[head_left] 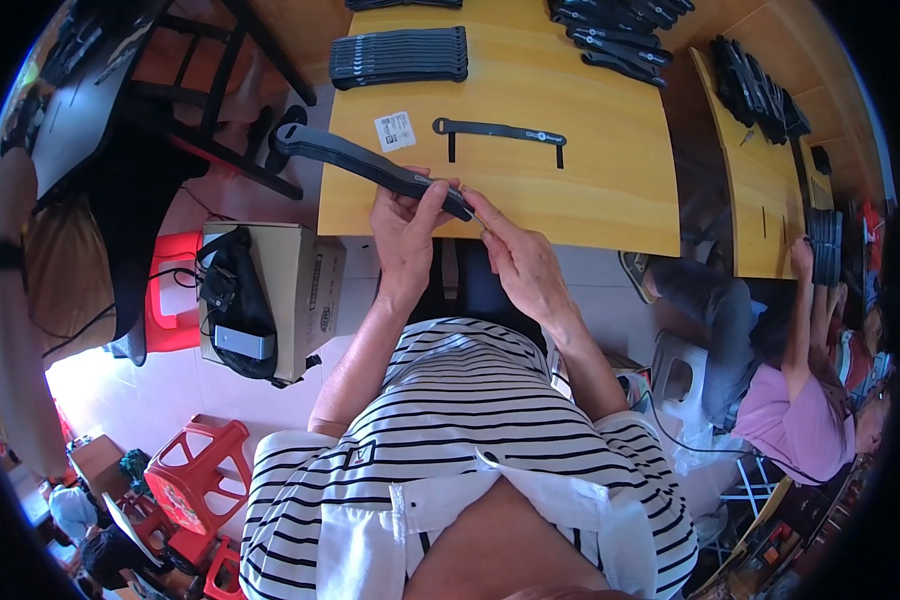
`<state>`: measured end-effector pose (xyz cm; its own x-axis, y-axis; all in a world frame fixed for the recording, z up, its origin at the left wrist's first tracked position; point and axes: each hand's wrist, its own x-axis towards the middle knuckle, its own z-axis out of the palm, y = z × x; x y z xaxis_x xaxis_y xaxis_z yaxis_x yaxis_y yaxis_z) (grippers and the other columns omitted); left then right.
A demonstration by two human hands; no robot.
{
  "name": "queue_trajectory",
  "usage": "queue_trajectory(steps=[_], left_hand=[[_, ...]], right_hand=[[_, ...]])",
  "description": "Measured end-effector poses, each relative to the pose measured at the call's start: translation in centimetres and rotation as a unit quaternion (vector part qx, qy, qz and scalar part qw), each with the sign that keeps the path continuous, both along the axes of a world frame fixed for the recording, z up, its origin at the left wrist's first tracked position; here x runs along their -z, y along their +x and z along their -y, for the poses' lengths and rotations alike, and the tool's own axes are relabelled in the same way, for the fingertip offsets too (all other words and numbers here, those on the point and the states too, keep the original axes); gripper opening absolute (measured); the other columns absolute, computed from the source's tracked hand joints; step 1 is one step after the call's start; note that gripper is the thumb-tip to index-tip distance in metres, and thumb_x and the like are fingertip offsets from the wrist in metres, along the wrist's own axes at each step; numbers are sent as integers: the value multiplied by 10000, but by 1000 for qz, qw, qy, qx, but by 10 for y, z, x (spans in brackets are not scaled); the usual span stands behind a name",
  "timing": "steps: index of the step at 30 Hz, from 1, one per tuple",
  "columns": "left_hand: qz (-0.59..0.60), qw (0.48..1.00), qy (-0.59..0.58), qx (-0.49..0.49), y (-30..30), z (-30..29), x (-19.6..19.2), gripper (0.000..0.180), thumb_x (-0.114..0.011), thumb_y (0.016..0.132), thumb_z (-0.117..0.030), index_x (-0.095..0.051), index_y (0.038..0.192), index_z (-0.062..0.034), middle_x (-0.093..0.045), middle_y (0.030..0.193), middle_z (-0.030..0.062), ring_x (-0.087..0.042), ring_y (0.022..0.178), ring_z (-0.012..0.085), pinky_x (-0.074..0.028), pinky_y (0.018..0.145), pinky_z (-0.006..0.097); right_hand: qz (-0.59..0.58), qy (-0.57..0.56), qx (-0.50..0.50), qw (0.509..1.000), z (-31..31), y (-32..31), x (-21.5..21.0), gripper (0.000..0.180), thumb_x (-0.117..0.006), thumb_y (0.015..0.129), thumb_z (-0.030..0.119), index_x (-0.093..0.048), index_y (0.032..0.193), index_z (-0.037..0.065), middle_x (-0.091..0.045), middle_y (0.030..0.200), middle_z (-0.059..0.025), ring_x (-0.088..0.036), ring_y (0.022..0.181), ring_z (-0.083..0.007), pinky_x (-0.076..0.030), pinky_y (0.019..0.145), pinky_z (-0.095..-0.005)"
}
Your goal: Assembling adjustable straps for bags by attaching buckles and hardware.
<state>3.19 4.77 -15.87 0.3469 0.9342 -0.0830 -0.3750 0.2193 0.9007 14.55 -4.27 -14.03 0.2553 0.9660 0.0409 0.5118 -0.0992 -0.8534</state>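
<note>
strap: long dark strap (370, 163), held over the near edge of the wooden table (610, 190).
left hand: the left hand (407, 228) grips its near end.
right hand: the right hand (518, 262) pinches the tip, probably.
handling: looks light, semi-stiff; best held near the end.

We were in a small assembly workshop: long wooden tables (590, 190) carried neat stacks of identical black plastic strips (400, 57), a co-worker (800, 400) sat at the next bench (760, 170) with more, and red plastic stools (195, 470) stood about.
</note>
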Motion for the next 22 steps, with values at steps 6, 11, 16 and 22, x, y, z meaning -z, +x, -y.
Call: queue_trajectory(steps=[6, 11, 16, 22], left_hand=[[-2, 999, 25, -20, 2, 5, 2, 277, -596, 848, -76, -436, 1058, 9, -618, 927, 131, -615, 867, 154, -521, 732, 250], [-31, 995, 78, -47, 7, 11, 8, 279, -602, 841, -53, -440, 1057, 18, -607, 955, 134, -598, 881, 142, -486, 754, 227], [-83, 975, 190, -75, 8, 16, 9, 268, -606, 832, -24, -459, 1052, 19, -593, 975, 116, -585, 911, 152, -464, 792, 236], [-193, 923, 330, -34, -1, 11, 17, 323, -611, 811, 19, -446, 1087, -15, -577, 1075, 169, -565, 1011, 202, -444, 907, 299]], right_hand=[[32, -12, 23, 999, 0, -3, -2, 459, -431, 880, 53, -431, 1315, 201, -453, 542, -97, -456, 470, -199, -416, 522, -311], [16, -56, 67, 996, -3, -7, -3, 425, -468, 865, 68, -464, 1272, 189, -610, 919, -213, -583, 829, -393, -463, 709, -441], [-82, -2, 85, 993, -10, -9, 19, 408, -465, 871, 38, -489, 1262, 153, -610, 827, -178, -593, 669, -250, -470, 632, -342], [-208, 18, 115, 971, -16, -19, 27, 379, -448, 898, 40, -489, 1268, 107, -628, 820, -88, -483, 579, -114, -432, 559, -244]])
